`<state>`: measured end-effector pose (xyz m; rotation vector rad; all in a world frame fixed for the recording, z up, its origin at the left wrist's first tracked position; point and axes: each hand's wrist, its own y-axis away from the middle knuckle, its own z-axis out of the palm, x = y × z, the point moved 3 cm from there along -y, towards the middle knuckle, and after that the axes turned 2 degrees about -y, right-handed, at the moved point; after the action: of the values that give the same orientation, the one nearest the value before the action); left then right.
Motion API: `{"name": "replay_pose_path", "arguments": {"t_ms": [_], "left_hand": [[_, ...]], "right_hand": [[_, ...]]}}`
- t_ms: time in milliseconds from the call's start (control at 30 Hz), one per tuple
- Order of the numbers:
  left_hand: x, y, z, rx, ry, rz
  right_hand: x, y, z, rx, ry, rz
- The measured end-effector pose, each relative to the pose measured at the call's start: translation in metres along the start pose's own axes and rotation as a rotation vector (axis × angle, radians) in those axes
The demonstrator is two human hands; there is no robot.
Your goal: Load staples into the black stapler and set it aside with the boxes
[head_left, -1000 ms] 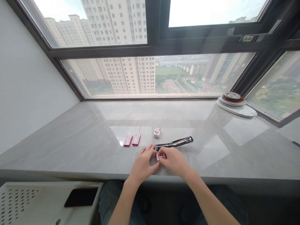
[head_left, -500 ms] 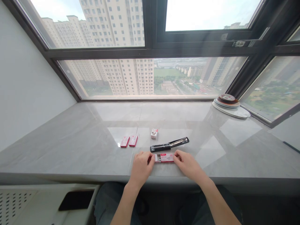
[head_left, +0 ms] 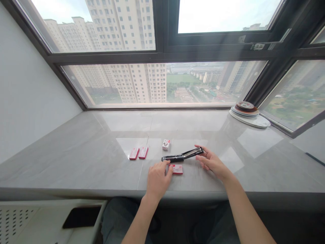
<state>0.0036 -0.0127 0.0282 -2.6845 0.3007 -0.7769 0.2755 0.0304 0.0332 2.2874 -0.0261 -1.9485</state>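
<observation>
Stapler (head_left: 182,155), black and opened out long, lies just below the middle of the head view on the grey table (head_left: 76,152). The right hand (head_left: 212,162) has come up from the small red staple box (head_left: 177,169) to the stapler's right end, fingers curled loosely about that end without a full grip as far as the small view lets me tell. The left hand (head_left: 157,176) has stayed low, just left of the box; its fingertips touch the box and its index reaches towards the stapler's left end, the grip not closed on anything. Half a second ago both hands held the box between them; now attention has passed from box to stapler.

Left of the hands lie two more red boxes (head_left: 138,153) side by side, and a white box (head_left: 166,144) stands just above the stapler. A stack of plates (head_left: 248,113) sits at the right by the window.
</observation>
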Motion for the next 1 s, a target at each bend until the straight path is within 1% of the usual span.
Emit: {"name": "replay_pose_path", "arguments": {"t_ms": [33,100,167,233,333,433,500,600,633,700,767,900,967,1000], "left_hand": [[0.0,-0.001,0.001,-0.004,0.003,-0.004],[0.0,-0.002,0.001,-0.005,0.009,-0.009],[0.0,-0.002,0.0,0.005,0.015,-0.01],[0.001,-0.003,-0.001,0.017,0.017,-0.012],[0.004,-0.002,-0.003,0.013,0.001,-0.015],[0.008,-0.001,-0.006,-0.012,-0.03,-0.001],[0.013,0.0,-0.007,-0.038,-0.027,0.049],[0.019,0.003,-0.005,-0.098,0.013,0.167],[0.019,0.004,-0.004,-0.109,0.014,0.187],[0.013,0.004,-0.004,-0.09,-0.017,0.168],[0.0,0.002,-0.008,-0.022,-0.073,0.1],[-0.041,-0.015,-0.027,0.185,-0.179,-0.047],[-0.06,-0.029,-0.034,0.246,-0.204,-0.062],[-0.067,-0.036,-0.035,0.251,-0.204,-0.051]], "right_hand": [[-0.009,-0.008,0.003,-0.041,-0.006,-0.052],[-0.028,-0.022,0.016,-0.114,0.053,-0.149],[-0.045,-0.033,0.034,-0.176,0.161,-0.244],[-0.056,-0.039,0.054,-0.237,0.277,-0.318],[-0.058,-0.041,0.079,-0.311,0.399,-0.355],[-0.053,-0.041,0.091,-0.33,0.454,-0.361],[-0.049,-0.041,0.091,-0.311,0.487,-0.355],[-0.045,-0.043,0.083,-0.256,0.526,-0.331],[-0.044,-0.043,0.08,-0.239,0.53,-0.322],[-0.041,-0.043,0.073,-0.211,0.535,-0.307],[-0.038,-0.042,0.067,-0.189,0.535,-0.294],[-0.032,-0.036,0.06,-0.141,0.543,-0.277],[-0.03,-0.034,0.059,-0.124,0.55,-0.274],[-0.03,-0.033,0.06,-0.117,0.551,-0.276]]}}
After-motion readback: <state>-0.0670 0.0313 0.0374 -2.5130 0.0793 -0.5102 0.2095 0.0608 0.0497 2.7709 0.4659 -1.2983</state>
